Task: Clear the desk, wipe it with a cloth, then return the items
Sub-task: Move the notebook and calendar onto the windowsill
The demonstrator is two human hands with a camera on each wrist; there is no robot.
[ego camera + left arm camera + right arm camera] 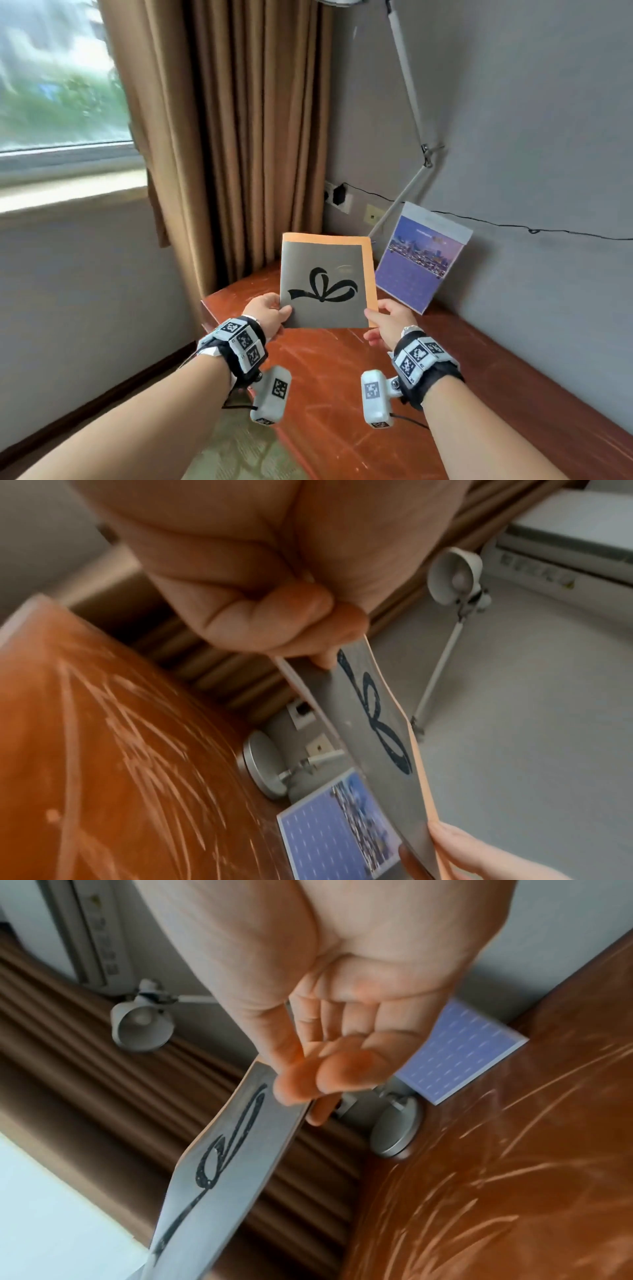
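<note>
A grey booklet [322, 284] with a black ribbon drawing stands nearly upright over the reddish wooden desk [342, 377], with an orange booklet [370, 274] flat behind it. My left hand [279, 313] pinches the pair at the lower left corner, thumb on the front. At the lower right corner my right hand [375, 318] pinches them. The left wrist view shows the left hand [329, 653] gripping the grey booklet [369, 723]. In the right wrist view the right hand [301, 1093] pinches the grey booklet [232, 1150]. No cloth is in view.
A purple booklet [421, 260] leans against the grey wall at the desk's back. A white desk lamp's arm [407, 85] rises beside it from a round base [263, 764]. Brown curtains [222, 137] hang behind the desk's far corner. A wall socket [337, 197] feeds a black cable.
</note>
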